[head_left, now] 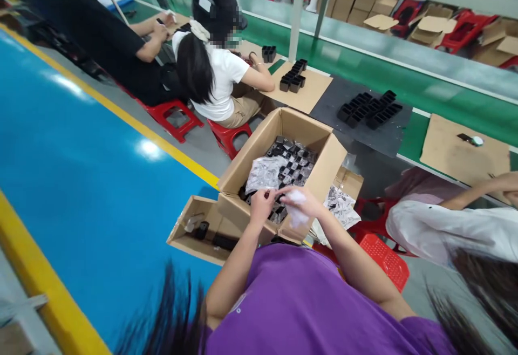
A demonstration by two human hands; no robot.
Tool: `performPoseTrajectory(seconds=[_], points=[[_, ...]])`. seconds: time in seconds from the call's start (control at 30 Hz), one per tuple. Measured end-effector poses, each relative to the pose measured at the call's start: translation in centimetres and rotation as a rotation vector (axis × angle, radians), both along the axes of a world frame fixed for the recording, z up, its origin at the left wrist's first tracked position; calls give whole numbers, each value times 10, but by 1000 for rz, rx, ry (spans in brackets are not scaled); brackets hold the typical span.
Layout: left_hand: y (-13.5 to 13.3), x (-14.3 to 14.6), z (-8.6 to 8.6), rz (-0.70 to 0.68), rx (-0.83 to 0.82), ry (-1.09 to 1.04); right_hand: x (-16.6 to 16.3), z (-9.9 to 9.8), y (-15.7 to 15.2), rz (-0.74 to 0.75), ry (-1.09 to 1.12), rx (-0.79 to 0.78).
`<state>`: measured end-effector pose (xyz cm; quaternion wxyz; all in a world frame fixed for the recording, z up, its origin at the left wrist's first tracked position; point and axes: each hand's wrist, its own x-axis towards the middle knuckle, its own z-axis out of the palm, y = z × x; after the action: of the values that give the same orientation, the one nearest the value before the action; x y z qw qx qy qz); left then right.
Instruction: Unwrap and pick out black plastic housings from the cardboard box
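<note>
Both hands are above an open cardboard box [237, 169] that holds many small black parts [299, 163] in clear wrapping. My left hand [261, 205] is closed in a pinch at the near side of the box; what its fingertips hold is too small to make out. My right hand [309, 204] is bent round a crumpled, thin white wad [297, 209], cloth or plastic, with its fingertips close to the left ones. Just beyond the left hand, a crumpled translucent plastic bag [265, 172] lies on the parts.
A smaller open carton [182, 225] with a few black pieces stands at the left. White crumpled wrapping [342, 204] and a red stool [384, 260] are at the right. Black square cups [368, 108] stand on the bench [324, 101]. Co-workers sit along it.
</note>
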<state>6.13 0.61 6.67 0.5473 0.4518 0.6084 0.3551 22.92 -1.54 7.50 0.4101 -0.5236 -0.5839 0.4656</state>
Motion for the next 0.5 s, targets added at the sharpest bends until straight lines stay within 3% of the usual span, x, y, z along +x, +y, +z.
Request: performPoseTrajectory(seconds=[0.1, 0.33, 0.5], points=[[-5, -11, 4, -81, 125, 169, -14, 3, -10, 214, -123, -61], [-22, -25, -3, -233, 315, 355, -20, -17, 2, 136, -191, -164], [-25, -35, -18, -233, 352, 422, -18, -14, 9, 171, -133, -188]])
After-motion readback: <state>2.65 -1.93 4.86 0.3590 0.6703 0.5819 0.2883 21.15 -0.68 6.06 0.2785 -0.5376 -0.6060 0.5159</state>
